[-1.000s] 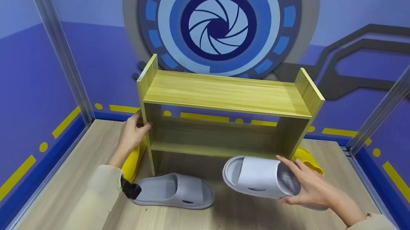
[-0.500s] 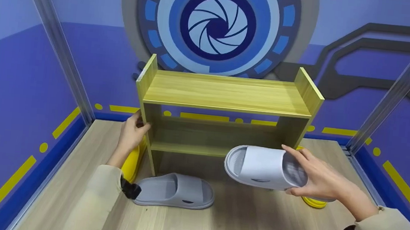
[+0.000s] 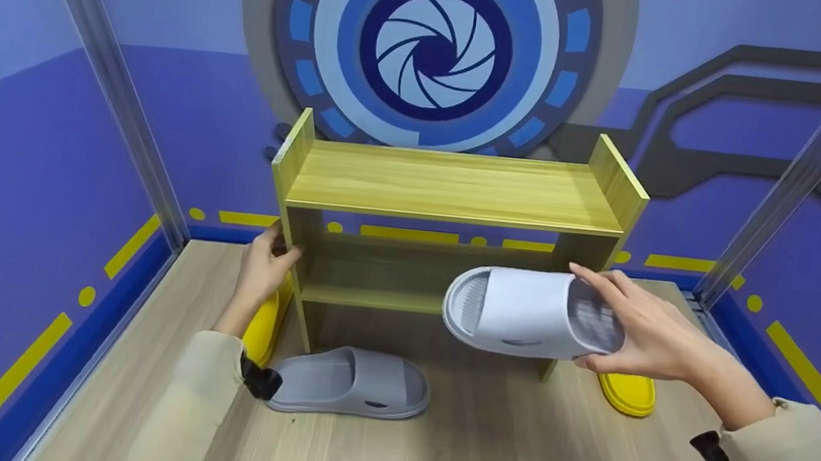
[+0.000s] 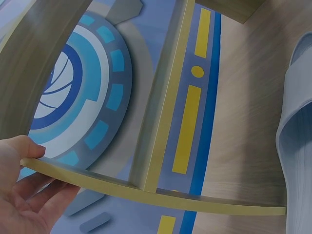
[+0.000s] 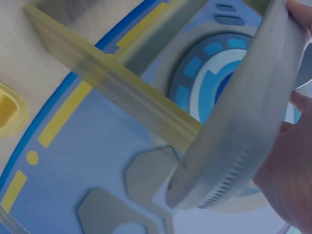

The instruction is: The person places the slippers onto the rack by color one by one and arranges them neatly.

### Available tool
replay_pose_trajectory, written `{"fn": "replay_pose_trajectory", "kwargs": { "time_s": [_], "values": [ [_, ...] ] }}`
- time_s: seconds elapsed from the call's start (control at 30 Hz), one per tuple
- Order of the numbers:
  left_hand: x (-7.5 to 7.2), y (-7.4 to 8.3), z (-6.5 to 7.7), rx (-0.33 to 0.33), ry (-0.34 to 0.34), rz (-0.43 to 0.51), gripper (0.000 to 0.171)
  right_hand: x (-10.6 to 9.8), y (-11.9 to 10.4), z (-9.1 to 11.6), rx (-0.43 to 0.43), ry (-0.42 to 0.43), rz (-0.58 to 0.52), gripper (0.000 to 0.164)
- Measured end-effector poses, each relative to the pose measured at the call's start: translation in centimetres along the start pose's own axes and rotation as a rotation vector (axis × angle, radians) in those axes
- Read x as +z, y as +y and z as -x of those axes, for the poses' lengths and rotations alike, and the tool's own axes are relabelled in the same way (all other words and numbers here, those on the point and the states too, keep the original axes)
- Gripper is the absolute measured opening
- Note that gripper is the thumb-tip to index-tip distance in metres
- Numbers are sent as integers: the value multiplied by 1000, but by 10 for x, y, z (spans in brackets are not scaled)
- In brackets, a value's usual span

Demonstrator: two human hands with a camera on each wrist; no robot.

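My right hand (image 3: 660, 334) holds a grey slide slipper (image 3: 527, 312) by its heel end, thumb below and fingers on the far edge. Its toe points left, and it overlaps the rack's middle shelf in the head view. In the right wrist view the slipper (image 5: 239, 122) shows its sole and side. My left hand (image 3: 268, 262) grips the left side panel of the wooden shoe rack (image 3: 460, 186), with the thumb on one face and fingers on the other, as the left wrist view shows. A second grey slipper (image 3: 350, 383) lies on the table in front of the rack, toe to the right.
A yellow shoe (image 3: 263, 329) lies on the table left of the rack, partly behind my left wrist. Another yellow shoe (image 3: 628, 394) lies on the right, partly hidden by my right hand. Blue printed walls (image 3: 186, 134) enclose the back and sides of the wooden table (image 3: 479, 455).
My right hand has raised the grey slipper from low in front of the rack up to the middle shelf's height. The left hand stays on the rack's side panel.
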State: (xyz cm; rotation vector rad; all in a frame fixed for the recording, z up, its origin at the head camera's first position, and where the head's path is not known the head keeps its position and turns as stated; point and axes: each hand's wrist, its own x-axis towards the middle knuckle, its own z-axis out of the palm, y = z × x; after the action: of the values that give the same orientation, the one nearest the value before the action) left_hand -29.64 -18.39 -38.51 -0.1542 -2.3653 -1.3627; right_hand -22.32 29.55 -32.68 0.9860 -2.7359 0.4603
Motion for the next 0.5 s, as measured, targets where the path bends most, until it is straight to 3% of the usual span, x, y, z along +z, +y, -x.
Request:
{"fn": "replay_pose_trajectory", "kwargs": {
  "time_s": [0.5],
  "values": [
    [0,-1,1,-6,-16,33,40,-25,-12,-13,-112,117,50,99]
  ]
}}
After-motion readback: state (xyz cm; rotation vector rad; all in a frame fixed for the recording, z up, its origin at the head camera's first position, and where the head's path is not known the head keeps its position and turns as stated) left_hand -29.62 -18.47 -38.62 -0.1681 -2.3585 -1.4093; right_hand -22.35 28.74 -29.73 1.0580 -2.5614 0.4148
